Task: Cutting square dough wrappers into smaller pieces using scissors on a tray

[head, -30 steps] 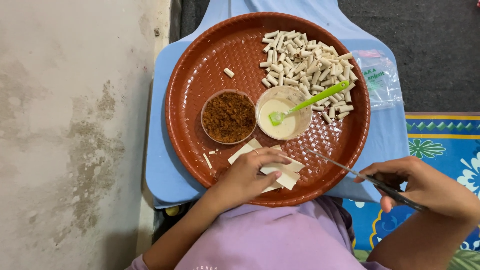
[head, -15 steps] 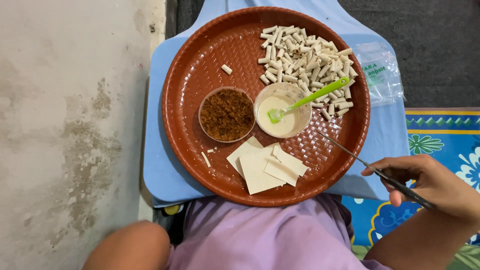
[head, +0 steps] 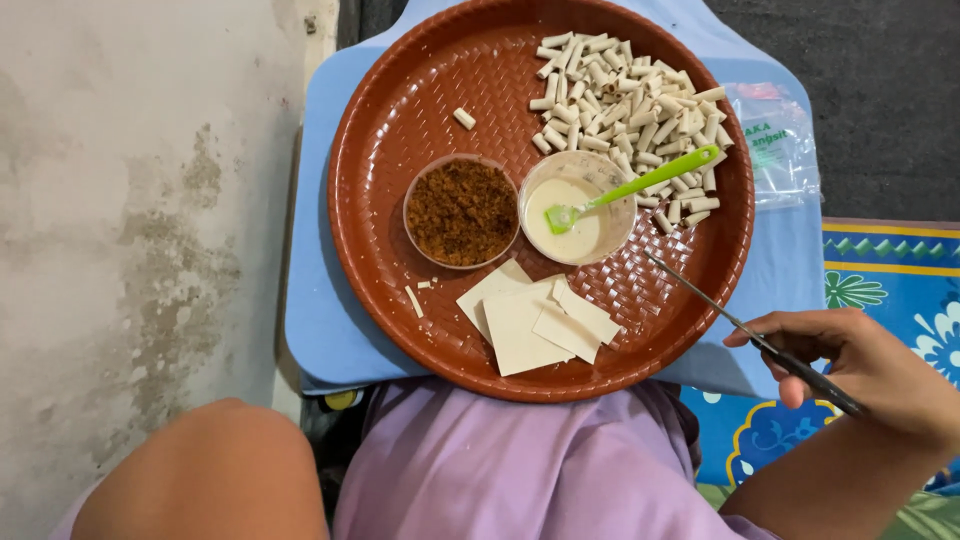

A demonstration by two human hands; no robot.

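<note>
Scissors (head: 760, 345) held by right hand (head: 860, 365) | left hand gone | tray (head: 400, 130) nearer

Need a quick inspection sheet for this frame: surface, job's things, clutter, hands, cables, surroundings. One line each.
Surface: round brown woven tray resting on a blue board, over the person's lap.
Job's things: scissors in the right hand, tips over the tray's right rim; stack of pale square wrappers at the tray's near edge.
Clutter: pile of small rolled pieces; one stray piece; bowl of brown filling; bowl of pale paste with a green spatula; clear plastic bag.
Hands: right hand's grip shut on the scissors; left hand not in view.
Cables: nothing seen.
Surroundings: stained grey floor left, dark floor top right, blue patterned mat right.
</note>
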